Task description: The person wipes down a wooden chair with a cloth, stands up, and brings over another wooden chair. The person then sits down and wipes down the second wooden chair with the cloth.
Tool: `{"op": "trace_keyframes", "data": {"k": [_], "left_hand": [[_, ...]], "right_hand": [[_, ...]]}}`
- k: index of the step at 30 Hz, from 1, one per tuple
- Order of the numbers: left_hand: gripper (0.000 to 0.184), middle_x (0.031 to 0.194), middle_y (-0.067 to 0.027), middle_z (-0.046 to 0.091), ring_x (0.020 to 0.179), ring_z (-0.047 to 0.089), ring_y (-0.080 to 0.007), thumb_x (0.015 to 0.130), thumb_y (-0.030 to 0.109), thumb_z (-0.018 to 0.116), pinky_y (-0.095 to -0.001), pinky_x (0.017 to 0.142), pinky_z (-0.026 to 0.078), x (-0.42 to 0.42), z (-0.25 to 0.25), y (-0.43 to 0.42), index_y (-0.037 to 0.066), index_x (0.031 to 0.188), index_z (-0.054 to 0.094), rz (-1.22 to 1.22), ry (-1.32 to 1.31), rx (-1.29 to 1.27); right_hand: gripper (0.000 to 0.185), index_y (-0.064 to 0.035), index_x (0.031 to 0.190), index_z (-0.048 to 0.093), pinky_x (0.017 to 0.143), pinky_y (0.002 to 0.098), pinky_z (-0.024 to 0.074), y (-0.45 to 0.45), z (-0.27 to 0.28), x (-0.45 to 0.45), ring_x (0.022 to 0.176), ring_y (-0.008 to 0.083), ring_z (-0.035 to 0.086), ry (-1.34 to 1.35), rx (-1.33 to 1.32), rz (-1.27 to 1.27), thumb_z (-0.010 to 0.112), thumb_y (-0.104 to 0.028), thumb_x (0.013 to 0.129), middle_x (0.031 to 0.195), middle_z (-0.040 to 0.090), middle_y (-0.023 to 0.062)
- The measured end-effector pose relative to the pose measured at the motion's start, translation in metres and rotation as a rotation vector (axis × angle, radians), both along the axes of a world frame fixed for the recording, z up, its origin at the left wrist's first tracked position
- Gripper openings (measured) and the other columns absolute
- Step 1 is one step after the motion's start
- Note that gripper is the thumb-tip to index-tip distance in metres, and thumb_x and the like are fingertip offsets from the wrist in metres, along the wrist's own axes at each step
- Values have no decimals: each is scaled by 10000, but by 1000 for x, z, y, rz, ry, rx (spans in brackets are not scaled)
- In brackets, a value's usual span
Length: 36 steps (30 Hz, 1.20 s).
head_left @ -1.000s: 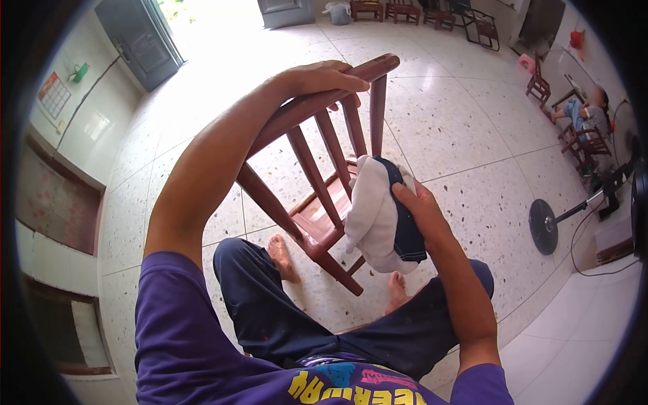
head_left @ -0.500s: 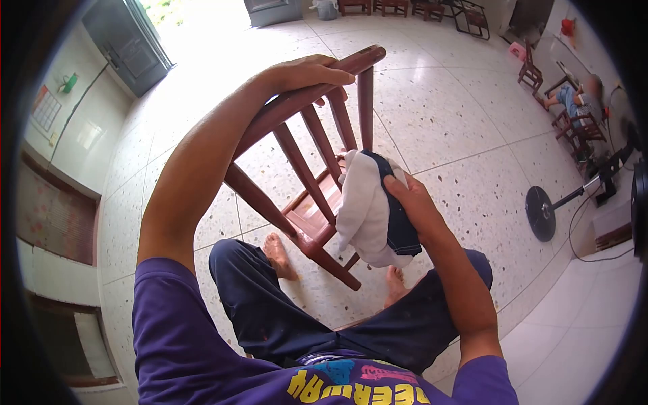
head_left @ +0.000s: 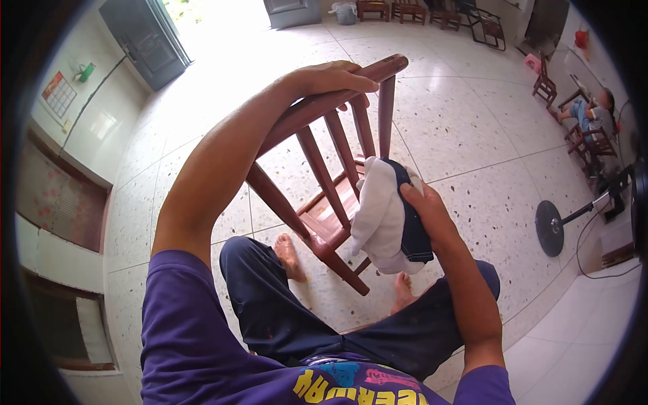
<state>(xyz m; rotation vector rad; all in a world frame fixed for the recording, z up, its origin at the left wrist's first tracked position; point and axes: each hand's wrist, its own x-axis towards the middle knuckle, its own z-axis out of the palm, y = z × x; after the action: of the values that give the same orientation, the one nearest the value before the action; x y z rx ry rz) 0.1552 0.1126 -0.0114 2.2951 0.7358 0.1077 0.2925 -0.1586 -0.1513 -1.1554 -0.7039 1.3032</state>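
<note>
A reddish-brown wooden chair point(head_left: 314, 152) stands tilted in front of me, its slatted back toward me. My left hand point(head_left: 341, 76) is wrapped over the top rail of the backrest, with the fingertips partly hidden behind it. In my right hand point(head_left: 425, 209) is a white and navy cloth point(head_left: 385, 216), pinched between thumb and fingers. The cloth hangs against the right side of the chair, beside the seat point(head_left: 331, 209), and covers part of it. My right fingers are mostly hidden behind the cloth.
My bare feet are on the speckled tile floor point(head_left: 466, 128) on either side of the chair. A standing fan's round base point(head_left: 549, 228) is at the right, with a cable. Farther back, a person point(head_left: 594, 115) sits on a chair. More chairs point(head_left: 408, 11) and a bin point(head_left: 345, 13) line the back.
The view shifted left and up, then back again. The chair, the cloth and both hands keep nearly the same places relative to each other.
</note>
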Motion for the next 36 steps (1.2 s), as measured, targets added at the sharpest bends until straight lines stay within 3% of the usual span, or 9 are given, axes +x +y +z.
{"op": "trace_keyframes", "data": {"k": [25,28,30,36], "left_hand": [[816,1052,-159,742,941,723,-252,793,632,652,-355,768,595,3,-2,1,-33,1260,574,-17,-17,-11],[793,1072,-163,734,885,718,-270,757,626,675,-386,755,574,3,-4,1,4,1246,624,1,-33,-10],[816,1050,-160,743,960,722,-248,796,632,649,-353,779,594,4,-3,3,-36,1258,569,-29,-10,5],[824,1036,-169,747,955,726,-252,783,636,654,-353,775,596,3,-4,2,-34,1255,576,-18,-16,4]], "right_hand": [[564,1,1418,520,906,286,540,-1,2,-1,1040,150,659,-8,31,19,640,-340,985,1216,667,111],[562,0,1422,516,907,286,538,-3,4,-1,1045,151,657,-10,3,11,637,-336,987,1218,666,110],[560,-1,1418,518,905,286,537,-3,6,-1,1039,149,657,-14,-8,13,637,-338,987,1212,667,108],[553,0,1406,526,903,285,538,-3,4,0,1025,145,658,-28,-13,20,637,-344,987,1195,670,102]]}}
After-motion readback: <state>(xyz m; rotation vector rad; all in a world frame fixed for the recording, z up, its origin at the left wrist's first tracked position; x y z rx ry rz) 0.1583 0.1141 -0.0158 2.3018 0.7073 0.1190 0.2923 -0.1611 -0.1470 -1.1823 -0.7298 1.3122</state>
